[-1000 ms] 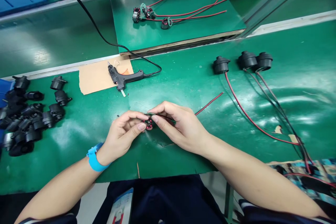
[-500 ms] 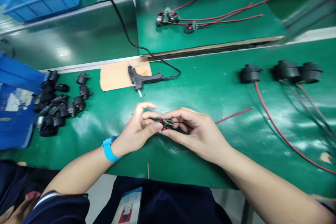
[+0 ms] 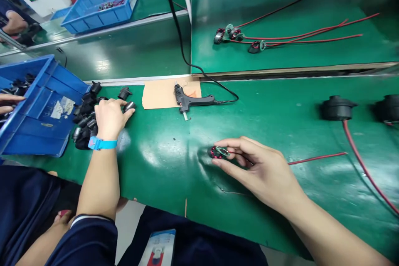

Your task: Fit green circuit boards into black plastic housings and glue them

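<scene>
My right hand (image 3: 262, 170) pinches a small motor (image 3: 214, 152) between thumb and fingers above the table. A little green circuit board (image 3: 222, 151) is on the motor, and a red wire (image 3: 318, 158) runs out behind the hand to the right. Over at the left, my left hand (image 3: 109, 118), with a blue wristband (image 3: 102, 143), has its thumb and fingers closed round a black plastic housing (image 3: 129, 107). More black housings (image 3: 85, 120) lie in a heap under and beside that hand, partly hidden by it.
A glue gun (image 3: 193, 100) rests partly on cardboard (image 3: 158, 94), its black cord trailing upward. Wired motors (image 3: 255, 47) lie on the raised shelf. Black caps with red wires (image 3: 337, 108) stand at right. Another person's hand (image 3: 9, 102) reaches into the blue crate (image 3: 40, 120).
My left hand has left the motor and moved left to the heap, closing on a housing. My right hand keeps the motor. The view has shifted, bringing another person's hand into sight.
</scene>
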Action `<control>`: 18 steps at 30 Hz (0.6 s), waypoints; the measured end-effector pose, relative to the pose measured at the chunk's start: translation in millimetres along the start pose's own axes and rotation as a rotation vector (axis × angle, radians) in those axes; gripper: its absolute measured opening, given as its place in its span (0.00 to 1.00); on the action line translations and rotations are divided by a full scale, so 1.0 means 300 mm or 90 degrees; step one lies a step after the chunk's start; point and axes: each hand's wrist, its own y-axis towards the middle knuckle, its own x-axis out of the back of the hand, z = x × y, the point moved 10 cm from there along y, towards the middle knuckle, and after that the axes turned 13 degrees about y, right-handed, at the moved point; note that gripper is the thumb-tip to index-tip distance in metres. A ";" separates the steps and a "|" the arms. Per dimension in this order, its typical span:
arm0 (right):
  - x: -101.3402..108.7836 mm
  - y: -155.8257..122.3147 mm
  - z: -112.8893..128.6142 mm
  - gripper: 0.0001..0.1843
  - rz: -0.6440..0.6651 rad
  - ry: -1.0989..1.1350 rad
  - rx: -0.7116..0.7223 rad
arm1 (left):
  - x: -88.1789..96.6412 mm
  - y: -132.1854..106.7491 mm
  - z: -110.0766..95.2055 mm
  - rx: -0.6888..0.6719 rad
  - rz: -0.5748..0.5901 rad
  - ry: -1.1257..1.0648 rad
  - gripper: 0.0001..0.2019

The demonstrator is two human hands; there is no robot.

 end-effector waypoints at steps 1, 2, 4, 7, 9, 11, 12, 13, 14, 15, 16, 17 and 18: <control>0.009 0.002 0.003 0.14 -0.008 0.003 0.000 | 0.016 -0.010 -0.036 -0.033 -0.001 -0.054 0.19; 0.019 0.003 0.005 0.14 -0.019 0.007 -0.001 | 0.037 -0.024 -0.075 -0.068 -0.004 -0.130 0.19; 0.040 0.005 0.011 0.14 -0.041 0.015 0.000 | 0.084 -0.065 -0.166 -0.143 -0.006 -0.333 0.19; 0.076 0.005 0.021 0.15 -0.078 0.025 0.003 | 0.127 -0.157 -0.331 -0.255 0.046 -0.646 0.18; 0.099 0.002 0.023 0.15 -0.099 0.034 -0.001 | 0.132 -0.228 -0.448 -0.329 0.120 -0.776 0.21; 0.121 -0.002 0.021 0.16 -0.123 0.050 -0.008 | 0.134 -0.293 -0.543 -0.402 0.170 -0.805 0.23; 0.131 -0.004 0.019 0.16 -0.134 0.060 -0.012 | 0.136 -0.318 -0.576 -0.435 0.176 -0.792 0.23; 0.139 -0.006 0.016 0.17 -0.143 0.070 -0.016 | 0.138 -0.337 -0.599 -0.460 0.174 -0.774 0.21; 0.144 -0.008 0.015 0.17 -0.150 0.078 -0.019 | 0.139 -0.350 -0.614 -0.476 0.168 -0.761 0.19; 0.147 -0.010 0.014 0.17 -0.155 0.084 -0.021 | 0.139 -0.360 -0.624 -0.486 0.164 -0.754 0.17; 0.147 -0.010 0.014 0.17 -0.156 0.087 -0.022 | 0.137 -0.367 -0.631 -0.491 0.166 -0.754 0.16; 0.146 -0.011 0.014 0.17 -0.156 0.088 -0.023 | 0.133 -0.374 -0.636 -0.490 0.173 -0.759 0.16; 0.144 -0.012 0.015 0.17 -0.154 0.089 -0.023 | 0.127 -0.380 -0.641 -0.487 0.182 -0.763 0.16</control>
